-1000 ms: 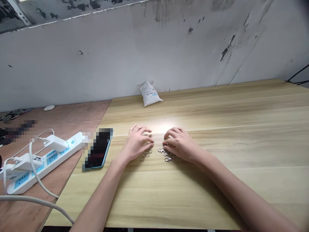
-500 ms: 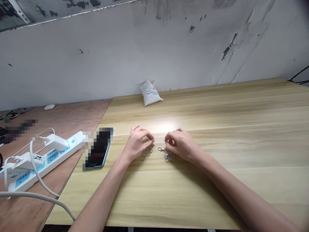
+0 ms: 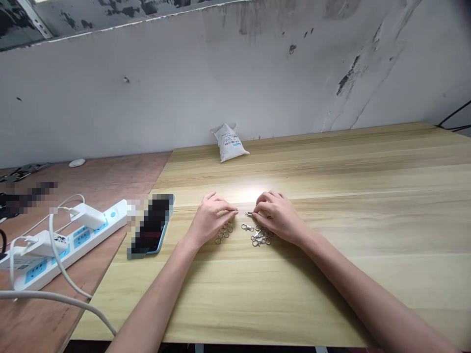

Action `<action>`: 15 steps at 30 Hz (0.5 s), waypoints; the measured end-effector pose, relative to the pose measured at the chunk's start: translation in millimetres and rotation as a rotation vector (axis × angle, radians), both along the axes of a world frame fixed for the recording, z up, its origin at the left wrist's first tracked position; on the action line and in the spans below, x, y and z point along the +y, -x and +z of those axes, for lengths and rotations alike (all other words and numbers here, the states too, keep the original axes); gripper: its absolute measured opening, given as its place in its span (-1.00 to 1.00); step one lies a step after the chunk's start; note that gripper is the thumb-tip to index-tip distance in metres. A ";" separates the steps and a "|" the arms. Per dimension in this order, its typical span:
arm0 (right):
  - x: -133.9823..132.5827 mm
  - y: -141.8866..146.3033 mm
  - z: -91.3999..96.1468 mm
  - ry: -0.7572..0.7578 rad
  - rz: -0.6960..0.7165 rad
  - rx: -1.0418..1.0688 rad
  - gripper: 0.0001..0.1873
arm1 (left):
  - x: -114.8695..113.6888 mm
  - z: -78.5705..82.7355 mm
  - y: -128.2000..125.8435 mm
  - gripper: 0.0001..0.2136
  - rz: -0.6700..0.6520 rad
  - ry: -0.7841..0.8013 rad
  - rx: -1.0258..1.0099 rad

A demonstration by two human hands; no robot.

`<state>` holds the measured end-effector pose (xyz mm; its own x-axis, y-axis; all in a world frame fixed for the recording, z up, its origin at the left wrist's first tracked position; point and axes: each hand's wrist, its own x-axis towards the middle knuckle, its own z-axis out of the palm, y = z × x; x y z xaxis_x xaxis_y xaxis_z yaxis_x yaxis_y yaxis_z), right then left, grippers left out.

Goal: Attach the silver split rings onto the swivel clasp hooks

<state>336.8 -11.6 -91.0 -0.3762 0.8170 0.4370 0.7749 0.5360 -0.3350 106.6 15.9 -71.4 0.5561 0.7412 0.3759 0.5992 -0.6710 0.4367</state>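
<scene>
My hands are apart: my left hand (image 3: 212, 220) just above the split rings (image 3: 224, 233), my right hand (image 3: 276, 218) over the lobster clasps (image 3: 260, 236). I cannot tell if either grips anything.

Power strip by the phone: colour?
White power strip with light-blue socket panels, clearest in the head view.

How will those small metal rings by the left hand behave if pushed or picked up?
The metal rings look stiff and light, so they probably won't bend under the left hand. Lying flat and overlapping on the smooth wooden table, they may slide together when pushed, and their thin edges could be hard to pinch up.
</scene>
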 end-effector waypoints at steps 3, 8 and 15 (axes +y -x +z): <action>-1.2 0.0 0.3 -0.006 0.012 0.010 -0.87 | 0.6 -2.0 -0.1 -0.84 -0.020 -0.049 0.044; -3.7 2.0 1.7 0.030 0.029 0.048 -0.87 | -0.1 -2.9 -1.4 -0.86 -0.031 -0.016 0.000; -6.8 4.7 5.9 0.015 0.052 0.080 -0.87 | -2.1 -1.7 -2.5 -0.89 -0.033 0.057 0.002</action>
<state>332.0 -18.3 -85.1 -0.3830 0.8037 0.4554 0.7163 0.5697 -0.4029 109.1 13.9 -73.0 0.5809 0.7428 0.3330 0.5781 -0.6644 0.4737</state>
